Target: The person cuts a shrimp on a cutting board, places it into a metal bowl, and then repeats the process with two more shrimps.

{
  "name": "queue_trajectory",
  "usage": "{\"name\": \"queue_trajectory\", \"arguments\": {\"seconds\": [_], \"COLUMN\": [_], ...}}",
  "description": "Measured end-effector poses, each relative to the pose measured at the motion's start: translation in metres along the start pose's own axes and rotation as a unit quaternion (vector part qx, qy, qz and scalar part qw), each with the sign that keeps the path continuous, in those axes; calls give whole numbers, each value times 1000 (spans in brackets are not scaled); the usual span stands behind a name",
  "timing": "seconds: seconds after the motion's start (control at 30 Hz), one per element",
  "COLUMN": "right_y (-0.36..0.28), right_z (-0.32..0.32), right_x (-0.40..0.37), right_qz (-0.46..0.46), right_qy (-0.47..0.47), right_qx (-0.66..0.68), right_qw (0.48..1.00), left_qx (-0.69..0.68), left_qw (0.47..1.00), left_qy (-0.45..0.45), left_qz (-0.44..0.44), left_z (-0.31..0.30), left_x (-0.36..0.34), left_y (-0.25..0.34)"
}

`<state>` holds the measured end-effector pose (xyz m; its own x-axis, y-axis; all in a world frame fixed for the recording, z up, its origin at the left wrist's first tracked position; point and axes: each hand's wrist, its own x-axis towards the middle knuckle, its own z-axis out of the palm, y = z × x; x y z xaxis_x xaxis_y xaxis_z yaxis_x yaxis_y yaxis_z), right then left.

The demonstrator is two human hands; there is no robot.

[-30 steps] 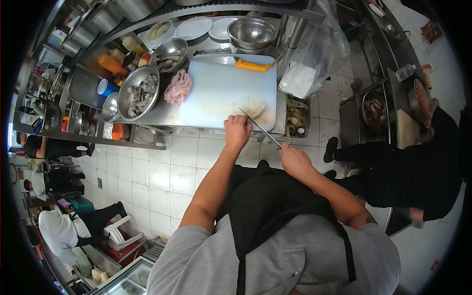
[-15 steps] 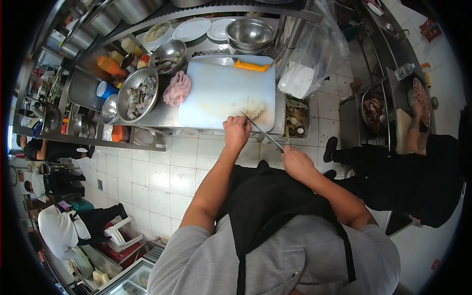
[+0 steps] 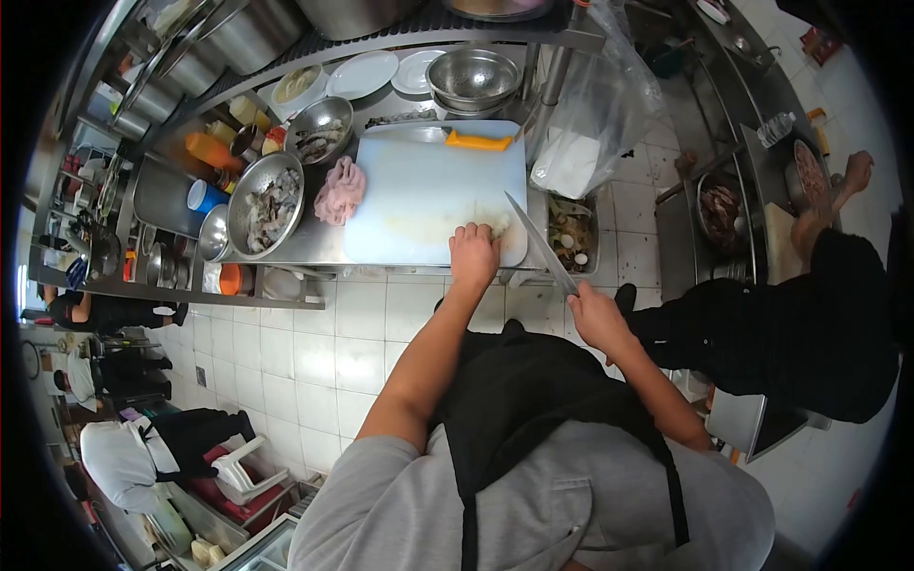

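My right hand is wrapped round the handle of a long-bladed knife, its blade pointing up and left past the right edge of the white cutting board. On the board's near right part, my left hand has its fingers bent and together against a small heap of pale chopped food, which it partly covers. A second knife, with a yellow handle, lies along the board's far edge. Beside the board's left edge is a crumpled pink cloth.
Left of the board stand a metal bowl of shrimp and a smaller shrimp bowl. Stacked metal colanders and white plates are behind. A scrap bin sits at right. A co-worker in black stands to the right.
The knife has swung right, away from the chopped food and off the board, with my right hand. My left hand has shifted right onto the heap. The co-worker at right has moved their arms.
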<state>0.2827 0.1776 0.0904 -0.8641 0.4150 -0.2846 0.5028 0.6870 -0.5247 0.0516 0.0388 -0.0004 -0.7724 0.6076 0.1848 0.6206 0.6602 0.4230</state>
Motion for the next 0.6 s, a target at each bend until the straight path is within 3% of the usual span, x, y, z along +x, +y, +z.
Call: {"name": "queue_trajectory", "arguments": {"seconds": [0.2,0.6], "right_y": [6,-29], "right_z": [4,1], "right_x": [-6,22], "right_qz": [23,33], "right_qy": [-5,-71], "right_qx": [18,-54], "right_qw": [1000,995], "left_qx": [-19,-33], "left_qw": [998,997], "left_qy": [43,-14], "left_qz": [45,69], "left_z": [-6,-17], "left_x": [1,13], "left_y": [-10,-18]}}
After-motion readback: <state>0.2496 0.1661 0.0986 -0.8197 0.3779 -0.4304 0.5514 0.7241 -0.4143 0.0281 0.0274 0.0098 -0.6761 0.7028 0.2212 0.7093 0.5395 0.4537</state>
